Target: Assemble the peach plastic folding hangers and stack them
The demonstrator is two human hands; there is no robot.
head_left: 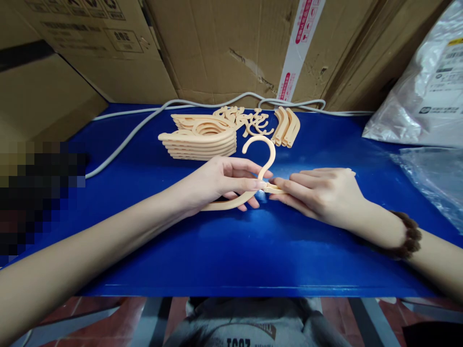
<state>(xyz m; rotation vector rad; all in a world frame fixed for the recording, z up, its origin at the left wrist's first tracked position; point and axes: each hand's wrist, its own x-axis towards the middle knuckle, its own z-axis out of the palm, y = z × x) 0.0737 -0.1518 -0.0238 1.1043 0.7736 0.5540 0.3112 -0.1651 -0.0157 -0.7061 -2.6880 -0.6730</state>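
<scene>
Labelled bag (pixel 408 103) partly beyond edge

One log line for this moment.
left hand: pinching hanger at hook base | right hand: on hanger's right arm | behind: stacked pieces, loose hooks, curved pieces

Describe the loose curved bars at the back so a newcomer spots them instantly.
On the blue table, go to the back edge, where white tape runs down the cardboard. Just in front of its lower end lie the beige curved bars. They're thick and gently bent, side by side, unlike the thinner, jumbled hooks to their left.
</scene>
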